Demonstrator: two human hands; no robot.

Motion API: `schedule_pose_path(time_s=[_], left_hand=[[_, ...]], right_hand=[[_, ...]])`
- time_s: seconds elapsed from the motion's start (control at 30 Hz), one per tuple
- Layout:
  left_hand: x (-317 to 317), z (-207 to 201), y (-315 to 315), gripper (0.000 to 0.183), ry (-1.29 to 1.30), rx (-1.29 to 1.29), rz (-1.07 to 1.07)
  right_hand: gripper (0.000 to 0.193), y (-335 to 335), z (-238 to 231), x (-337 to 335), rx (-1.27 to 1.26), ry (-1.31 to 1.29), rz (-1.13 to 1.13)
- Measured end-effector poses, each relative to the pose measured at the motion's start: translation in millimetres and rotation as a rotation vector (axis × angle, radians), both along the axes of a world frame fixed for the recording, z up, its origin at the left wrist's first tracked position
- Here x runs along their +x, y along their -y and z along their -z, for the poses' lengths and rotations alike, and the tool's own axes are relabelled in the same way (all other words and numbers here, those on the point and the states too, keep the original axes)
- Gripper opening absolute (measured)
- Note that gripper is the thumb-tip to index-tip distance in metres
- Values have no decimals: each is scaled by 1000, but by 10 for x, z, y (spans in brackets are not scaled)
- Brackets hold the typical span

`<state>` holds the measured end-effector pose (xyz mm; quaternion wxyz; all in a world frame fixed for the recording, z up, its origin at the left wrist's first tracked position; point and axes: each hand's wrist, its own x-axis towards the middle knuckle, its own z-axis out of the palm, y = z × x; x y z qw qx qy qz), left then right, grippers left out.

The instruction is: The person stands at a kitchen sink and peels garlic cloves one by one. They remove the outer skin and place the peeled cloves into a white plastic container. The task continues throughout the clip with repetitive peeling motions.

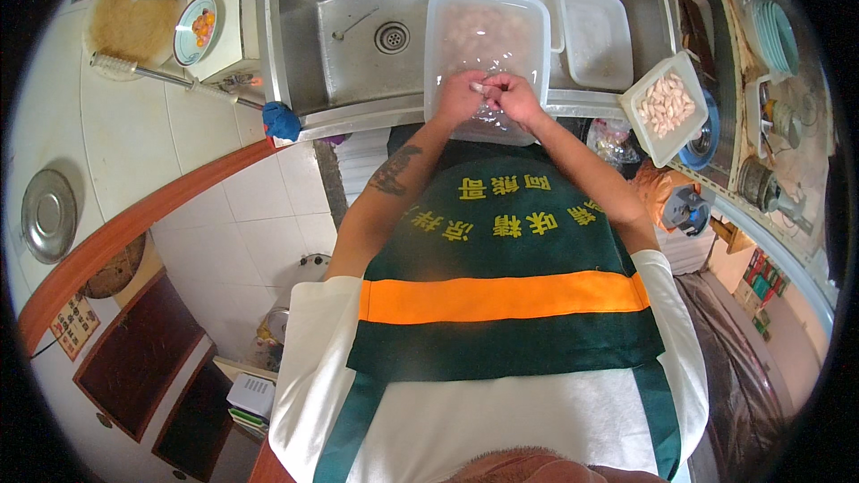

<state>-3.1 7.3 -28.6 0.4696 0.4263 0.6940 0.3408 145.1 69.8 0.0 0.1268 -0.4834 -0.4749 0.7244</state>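
Both hands meet over the near half of a translucent white tub (432, 40), which bridges the front edge of the sink. Water fills the tub, and many pale pinkish pieces of food (483, 29) lie under its surface. My left hand (458, 97) is closed, its fingertips pinching a small pale piece (480, 88). My right hand (517, 100) is closed too, its fingers against the same piece. The kind of food cannot be told. A white tray (637, 112) at the right holds similar pale, elongated pieces (667, 105).
The steel sink (344, 0) has a drain (392, 37) in its left basin. Two white containers (598, 36) stand in the right basin. Left, a bowl (195, 30) holds orange-red pieces. A blue cloth (281, 122) sits at the sink corner. Stacked plates (775, 36) stand far right.
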Motion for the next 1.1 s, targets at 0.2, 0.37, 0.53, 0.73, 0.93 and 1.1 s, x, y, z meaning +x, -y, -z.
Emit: schedule_pose_path(time_s=[0.2,0.37,0.53,0.73,0.93,1.1], left_hand=[[-3,-52,-56,45,2,77,-32],[25,-37,-20,43,-77,168,44],[-29,-26,-34,34,-151,178,-38],[1,-134,-60,32,146,67,-106],[-66,-48,-45,37,362,34,-164],[-17,51,-65,40,157,3,-129]], right_hand=[[16,-55,21,-22,92,59,-96],[9,-44,-35,-35,-110,15,72],[10,-111,1,23,-159,-30,169],[11,-125,-15,5,-143,-18,174],[14,-146,-43,19,-105,-27,106],[17,-134,31,38,-23,-64,82]])
